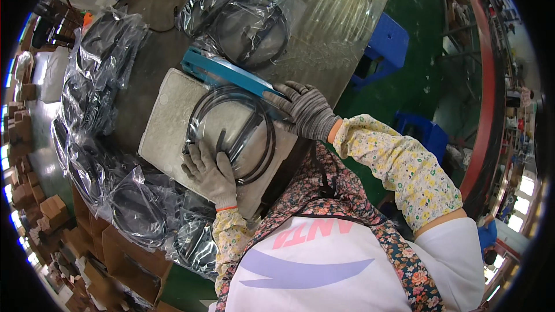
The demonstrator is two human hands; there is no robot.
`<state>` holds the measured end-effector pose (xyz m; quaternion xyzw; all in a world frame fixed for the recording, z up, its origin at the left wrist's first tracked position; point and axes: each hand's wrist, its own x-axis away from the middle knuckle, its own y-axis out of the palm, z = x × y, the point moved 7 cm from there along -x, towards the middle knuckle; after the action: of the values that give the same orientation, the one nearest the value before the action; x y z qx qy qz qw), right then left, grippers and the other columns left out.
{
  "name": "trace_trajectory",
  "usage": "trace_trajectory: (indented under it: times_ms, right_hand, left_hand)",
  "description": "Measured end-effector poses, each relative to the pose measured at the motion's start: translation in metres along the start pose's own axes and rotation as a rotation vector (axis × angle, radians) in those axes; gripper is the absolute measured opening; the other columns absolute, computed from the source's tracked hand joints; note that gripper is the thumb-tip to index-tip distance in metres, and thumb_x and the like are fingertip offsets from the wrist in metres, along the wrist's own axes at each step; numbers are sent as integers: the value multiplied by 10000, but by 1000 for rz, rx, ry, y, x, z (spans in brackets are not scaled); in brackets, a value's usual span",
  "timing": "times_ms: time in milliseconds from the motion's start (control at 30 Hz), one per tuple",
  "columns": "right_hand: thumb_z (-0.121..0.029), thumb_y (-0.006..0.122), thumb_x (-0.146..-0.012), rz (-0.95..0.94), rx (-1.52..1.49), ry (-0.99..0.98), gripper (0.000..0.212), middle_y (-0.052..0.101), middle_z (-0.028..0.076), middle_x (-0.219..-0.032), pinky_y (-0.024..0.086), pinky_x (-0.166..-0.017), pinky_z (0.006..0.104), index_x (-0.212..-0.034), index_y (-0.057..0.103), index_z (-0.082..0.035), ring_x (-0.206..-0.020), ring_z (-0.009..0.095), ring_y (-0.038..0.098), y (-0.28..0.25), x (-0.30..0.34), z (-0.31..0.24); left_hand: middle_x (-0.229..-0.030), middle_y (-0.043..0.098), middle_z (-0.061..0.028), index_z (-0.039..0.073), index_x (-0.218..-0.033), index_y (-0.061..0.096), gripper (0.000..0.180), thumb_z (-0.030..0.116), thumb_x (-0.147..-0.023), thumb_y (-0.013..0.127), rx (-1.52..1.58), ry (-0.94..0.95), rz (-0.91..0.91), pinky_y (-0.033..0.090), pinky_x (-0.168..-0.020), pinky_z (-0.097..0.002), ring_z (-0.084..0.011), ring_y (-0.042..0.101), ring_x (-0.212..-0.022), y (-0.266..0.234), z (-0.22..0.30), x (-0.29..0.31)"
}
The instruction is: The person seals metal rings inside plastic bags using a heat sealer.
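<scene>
Coil of bagged black cable (pixel 250 130), in the head view, lying flat on a pale board (pixel 167 121), roughly mid-picture, with near-round loops and a straight dark length across the inside. Left hand (pixel 213 170), grey-gloved, laid palm down over the near left part of the loops, fingers spread and loosely bent, not clenched around anything. Right hand (pixel 309 111), in darker striped grey, over the right end of a long teal tool (pixel 231 73), fingers stretched across that end; cannot tell whether grasping it or only pressing. Teal tool slanting along the far edge of the board, just beside the far side of the coil. Beneath the board, a dark worktable (pixel 139 89). Beyond the tool, more bagged black coils (pixel 251 29), with a spread of clear plastic bags (pixel 335 17) to their right. Along the left side of the table, a long heap of bagged coils (pixel 95 75), curving round toward the near edge. Past the right edge of the table, a blue stool (pixel 388 41) on a green floor (pixel 404 92). Below left, an open cardboard box (pixel 127 261). Over both forearms, flowered sleeve covers (pixel 399 167).
</scene>
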<state>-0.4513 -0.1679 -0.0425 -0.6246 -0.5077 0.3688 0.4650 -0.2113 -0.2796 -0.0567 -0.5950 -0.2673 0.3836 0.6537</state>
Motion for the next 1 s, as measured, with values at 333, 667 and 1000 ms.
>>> trace_trajectory:
  times_ms: [333, 667, 1000]
  right_hand:
    - [-576, 614, -765, -28, 148, -212, 907, 302, 140, -1528, 182, -1138, 572, -1463, 329, -70, -1396, 315, 298, 5, -9, -7]
    - [-576, 671, -753, -184, 278, -906, 1001, 284, 171, -1544, 114, -1180, 509, -1503, 256, -60, -1439, 307, 243, 54, -127, -118]
    - [-297, 761, -842, -1003, -204, -668, 550, 655, 147, -1062, 494, -899, 347, -1245, 539, 3, -972, 216, 621, 15, -170, -194]
  left_hand:
    - [-1487, 414, -127, 122, -1424, 455, 591, 452, -933, 463, 10, -31, -1, 108, -1185, -517, -368, 307, -1402, -2, -8, 1]
    - [-1442, 470, -126, 149, -1426, 448, 668, 553, -898, 507, 123, -183, 60, 120, -1182, -516, -274, 368, -1382, -11, 64, 67]
    - [-1160, 646, -159, 61, -1216, 611, 447, 246, -818, 693, 295, -1135, 437, 363, -1065, -506, -367, 573, -1125, -92, 87, 266]
